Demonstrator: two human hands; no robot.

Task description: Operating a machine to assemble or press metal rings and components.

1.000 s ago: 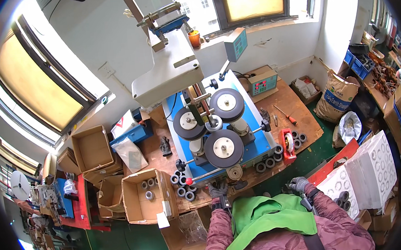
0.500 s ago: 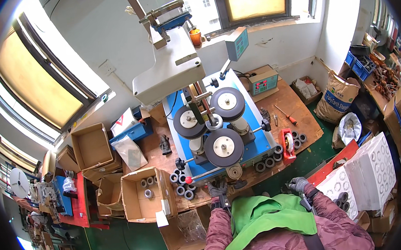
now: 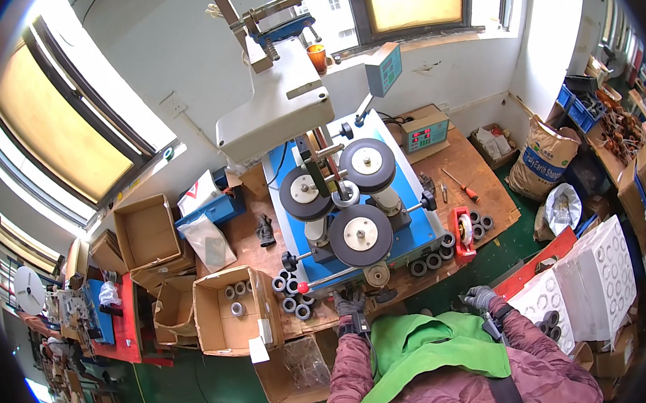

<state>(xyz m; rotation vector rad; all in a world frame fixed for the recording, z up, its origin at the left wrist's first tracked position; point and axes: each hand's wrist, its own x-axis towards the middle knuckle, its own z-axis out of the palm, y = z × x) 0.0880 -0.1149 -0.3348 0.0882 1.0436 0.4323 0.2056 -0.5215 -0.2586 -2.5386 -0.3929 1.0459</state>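
Observation:
My left hand (image 3: 350,302), in a grey glove, rests at the bench's front edge, just below the winding machine, its fingers spread and nothing visible in them. Off to the right, beyond the bench edge, my gloved right hand (image 3: 480,297) hangs over the floor; its fingers curl under and are partly hidden. Before me stands the winding machine with a blue base plate (image 3: 411,246) and three dark rollers, the nearest roller (image 3: 375,254) among them. A pale ring core (image 3: 347,193) sits between the rollers. A red-knobbed lever (image 3: 303,287) reaches out above my left hand.
Grey ring cores (image 3: 289,306) cluster left of the machine. A cardboard box (image 3: 220,330) holds several more. Right of the machine are a red tape dispenser (image 3: 463,238), a screwdriver (image 3: 471,193) and a control box (image 3: 424,131) with red digits. White trays (image 3: 594,280) stand at my right.
The view has shifted very slightly. Both hands, the rollers and the ring core stay as they were.

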